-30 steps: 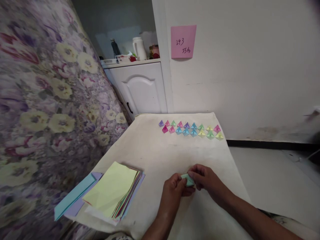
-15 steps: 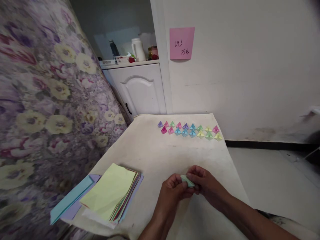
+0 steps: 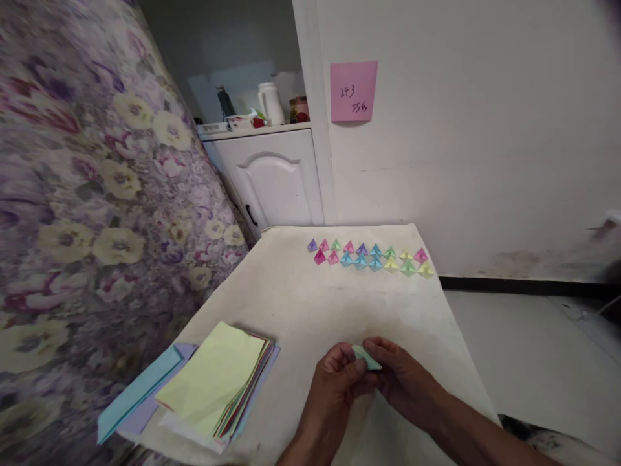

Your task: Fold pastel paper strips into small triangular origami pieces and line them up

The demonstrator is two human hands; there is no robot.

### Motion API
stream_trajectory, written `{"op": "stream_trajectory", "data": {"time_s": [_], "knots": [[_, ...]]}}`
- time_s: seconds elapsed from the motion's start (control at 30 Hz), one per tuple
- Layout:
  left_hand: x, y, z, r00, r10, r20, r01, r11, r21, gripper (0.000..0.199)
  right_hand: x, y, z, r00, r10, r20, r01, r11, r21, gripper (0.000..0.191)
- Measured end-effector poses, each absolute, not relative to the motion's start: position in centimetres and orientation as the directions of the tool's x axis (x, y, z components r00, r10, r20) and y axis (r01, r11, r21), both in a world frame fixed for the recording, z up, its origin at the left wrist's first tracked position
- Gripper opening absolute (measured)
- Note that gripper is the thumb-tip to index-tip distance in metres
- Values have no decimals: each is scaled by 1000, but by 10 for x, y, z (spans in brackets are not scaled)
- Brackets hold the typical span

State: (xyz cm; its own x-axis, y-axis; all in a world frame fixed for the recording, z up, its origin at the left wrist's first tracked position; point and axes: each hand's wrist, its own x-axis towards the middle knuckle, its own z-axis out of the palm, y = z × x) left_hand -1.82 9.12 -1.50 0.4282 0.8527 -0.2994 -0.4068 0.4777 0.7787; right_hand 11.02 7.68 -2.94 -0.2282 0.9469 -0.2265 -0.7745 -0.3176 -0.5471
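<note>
A small folded piece of light green paper (image 3: 367, 358) is pinched between my two hands, low over the near part of the table. My left hand (image 3: 342, 375) grips its left side, the thumb lying across the front. On the other side, my right hand (image 3: 395, 366) is closed on the paper's upper right edge. Parts of the paper are hidden behind my fingers. Farther back stand two rows of small folded paper pieces (image 3: 360, 261) in pink, purple, blue, green and yellow, apart from my hands.
At the left lies a stack of coloured paper sheets (image 3: 213, 375), a yellow one on top, beside folded blue paper (image 3: 140, 391). A floral curtain (image 3: 97, 226) hangs along the left. Behind the cloth-covered table (image 3: 291, 291) are a white cabinet (image 3: 272, 178) and a wall with a pink note (image 3: 353, 92).
The green paper has tilted between my fingers and shows a more pointed lower right corner. My hands have shifted slightly, and the whole view has moved a little downward in the frame.
</note>
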Motion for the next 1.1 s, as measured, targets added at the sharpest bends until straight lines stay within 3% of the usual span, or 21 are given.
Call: {"op": "stream_trajectory", "data": {"time_s": [0.3,0.7,0.9,1.1], "knots": [[-17,92,-13,441,861,-255,-402,443,801,18,121,79,-21,-180,960,-214,-670,-279,-688,12],[-19,91,-13,460,829,-318,-469,531,706,16,105,74,-34,-235,949,-211,-798,-313,-515,10],[-19,93,-10,478,802,-358,-433,569,699,27,104,74,-32,-190,952,-242,-792,-294,-535,15],[-21,92,-8,496,771,-399,-398,610,685,18,104,73,-33,-157,950,-270,-775,-288,-563,23]]}}
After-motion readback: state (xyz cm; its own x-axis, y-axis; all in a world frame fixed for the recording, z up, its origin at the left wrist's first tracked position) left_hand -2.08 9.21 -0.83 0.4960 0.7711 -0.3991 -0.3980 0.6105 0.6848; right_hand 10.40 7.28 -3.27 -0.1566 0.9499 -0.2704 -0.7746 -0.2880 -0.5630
